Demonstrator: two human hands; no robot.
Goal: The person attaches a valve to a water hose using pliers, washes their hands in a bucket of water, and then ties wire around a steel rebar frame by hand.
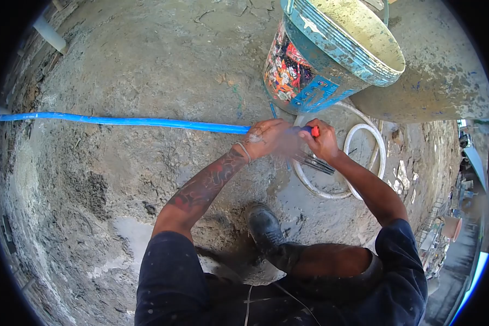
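A long blue pipe runs from the far left to the middle, where my left hand is wrapped round its right end. Close beside it, my right hand is closed on a tool with a red tip and a dark blue part. The space between both hands is blurred, so the pipe's end and the rest of the tool cannot be made out. Several thin dark rods show just below my right hand.
A paint-stained bucket stands just beyond my hands. A coiled whitish hose lies at the right, near a large grey surface. My boot is on the rough ground. A pale pipe is at the upper left.
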